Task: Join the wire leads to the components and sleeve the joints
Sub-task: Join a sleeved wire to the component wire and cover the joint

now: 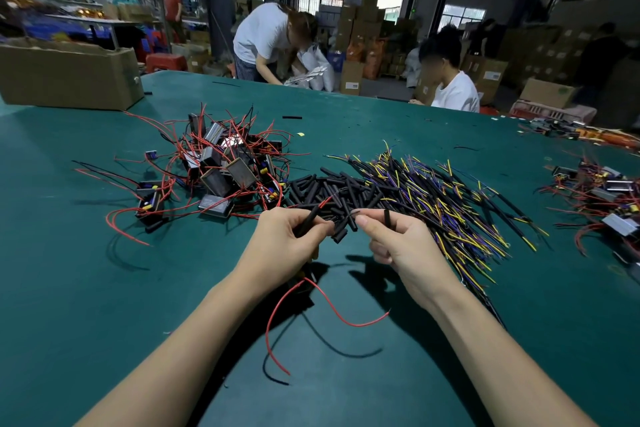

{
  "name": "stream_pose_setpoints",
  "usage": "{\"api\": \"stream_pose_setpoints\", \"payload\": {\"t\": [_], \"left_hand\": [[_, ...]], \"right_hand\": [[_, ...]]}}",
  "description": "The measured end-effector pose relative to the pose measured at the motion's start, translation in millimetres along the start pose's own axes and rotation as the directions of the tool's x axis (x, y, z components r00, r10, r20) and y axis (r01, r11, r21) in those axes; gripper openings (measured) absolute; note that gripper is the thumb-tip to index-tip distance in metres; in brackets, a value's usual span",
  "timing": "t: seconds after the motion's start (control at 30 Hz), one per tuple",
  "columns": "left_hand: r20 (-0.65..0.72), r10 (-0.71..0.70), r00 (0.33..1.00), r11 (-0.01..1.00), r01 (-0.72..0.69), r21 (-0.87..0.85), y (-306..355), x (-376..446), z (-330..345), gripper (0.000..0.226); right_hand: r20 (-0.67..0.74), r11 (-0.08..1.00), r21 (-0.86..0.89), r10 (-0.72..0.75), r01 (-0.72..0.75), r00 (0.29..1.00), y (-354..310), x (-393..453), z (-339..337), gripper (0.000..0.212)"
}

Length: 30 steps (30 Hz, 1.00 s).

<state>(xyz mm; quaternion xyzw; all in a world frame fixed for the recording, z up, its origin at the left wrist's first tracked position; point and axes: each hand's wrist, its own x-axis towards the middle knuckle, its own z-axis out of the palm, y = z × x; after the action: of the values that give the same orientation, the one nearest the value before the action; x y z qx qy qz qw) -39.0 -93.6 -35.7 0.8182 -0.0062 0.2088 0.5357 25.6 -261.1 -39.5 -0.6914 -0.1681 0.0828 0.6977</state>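
My left hand [282,246] grips a black sleeve [309,220] slid over a wire, and a small component [304,282] with red and black leads [325,305] hangs below its palm. My right hand [394,239] pinches a thin wire end [353,215] between thumb and forefinger, and a short black sleeve [387,218] stands up between its fingers. Just beyond both hands lies a heap of loose black sleeves [332,189]. A pile of components with red leads [221,166] sits to the left. A bundle of yellow, purple and black wire leads [443,204] spreads to the right.
The green table [104,288] carries a cardboard box [69,74] at the far left and another heap of components with wires [602,198] at the right edge. Two people work beyond the far edge, among stacked cartons.
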Motion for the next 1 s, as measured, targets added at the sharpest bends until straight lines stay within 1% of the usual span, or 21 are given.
{"api": "stream_pose_setpoints", "payload": {"t": [0.07, 0.1, 0.23, 0.33, 0.4, 0.47, 0.6, 0.63, 0.67, 0.7, 0.77, 0.83, 0.9, 0.97, 1.0], "left_hand": [[0.024, -0.024, 0.999, 0.999, 0.024, -0.024, 2, 0, 0, 0.021], [0.039, -0.029, 0.999, 0.999, 0.031, -0.034, 3, -1, 1, 0.023], [0.052, -0.023, 0.998, 1.000, 0.024, -0.020, 5, -3, 4, 0.021], [0.028, -0.017, 0.999, 1.000, 0.018, -0.025, 5, -3, 5, 0.020], [0.024, -0.020, 1.000, 0.999, 0.021, -0.029, 5, -3, 5, 0.021], [0.028, -0.024, 0.999, 0.999, 0.025, -0.037, 6, -3, 5, 0.021], [0.045, -0.058, 0.997, 0.995, 0.061, -0.079, 7, -3, 5, 0.021], [0.051, -0.068, 0.996, 0.993, 0.073, -0.097, 7, -2, 5, 0.021], [0.056, -0.074, 0.996, 0.990, 0.080, -0.116, 7, -2, 5, 0.021], [0.057, -0.068, 0.996, 0.989, 0.075, -0.128, 7, -2, 4, 0.021], [0.054, -0.022, 0.998, 0.994, 0.027, -0.104, 6, -2, 2, 0.020], [0.050, 0.039, 0.998, 0.999, -0.037, -0.030, 4, -3, 1, 0.018], [0.041, 0.083, 0.996, 0.996, -0.083, 0.021, 3, -2, 1, 0.020], [0.035, 0.121, 0.992, 0.991, -0.123, 0.060, 1, -1, -1, 0.025], [0.034, 0.135, 0.990, 0.987, -0.137, 0.078, 0, 0, -2, 0.025]], "right_hand": [[0.062, 1.000, 0.002, 0.008, -0.009, 0.998, 1, -1, 4, 0.007], [0.063, 1.000, 0.003, 0.002, -0.002, 0.998, 2, -2, 8, 0.005], [-0.015, 0.999, 0.024, -0.035, 0.036, 0.999, 0, -2, 18, 0.006], [-0.048, 0.998, 0.015, -0.053, 0.054, 0.997, 0, -4, 20, 0.012], [-0.068, 0.996, 0.007, -0.091, 0.091, 0.994, 0, -4, 21, 0.018], [-0.083, 0.990, -0.022, -0.143, 0.141, 0.986, -1, -5, 23, 0.023], [-0.127, 0.966, -0.157, -0.227, 0.206, 0.966, -1, -5, 24, 0.025], [-0.115, 0.968, -0.152, -0.216, 0.197, 0.970, -1, -5, 24, 0.024], [-0.079, 0.980, -0.098, -0.179, 0.171, 0.981, -1, -5, 23, 0.025], [-0.020, 0.993, -0.003, -0.121, 0.121, 0.992, -2, -5, 22, 0.030], [0.105, 0.982, 0.184, 0.018, -0.037, 0.994, -3, -4, 19, 0.040], [0.165, 0.954, 0.253, 0.121, -0.161, 0.979, -5, -1, 15, 0.037], [0.157, 0.956, 0.233, 0.141, -0.176, 0.977, -5, 1, 10, 0.036], [0.127, 0.988, 0.127, 0.074, -0.090, 0.989, -5, 0, 4, 0.031], [0.116, 1.000, 0.025, 0.015, -0.018, 0.993, -6, -2, 1, 0.023]]}}
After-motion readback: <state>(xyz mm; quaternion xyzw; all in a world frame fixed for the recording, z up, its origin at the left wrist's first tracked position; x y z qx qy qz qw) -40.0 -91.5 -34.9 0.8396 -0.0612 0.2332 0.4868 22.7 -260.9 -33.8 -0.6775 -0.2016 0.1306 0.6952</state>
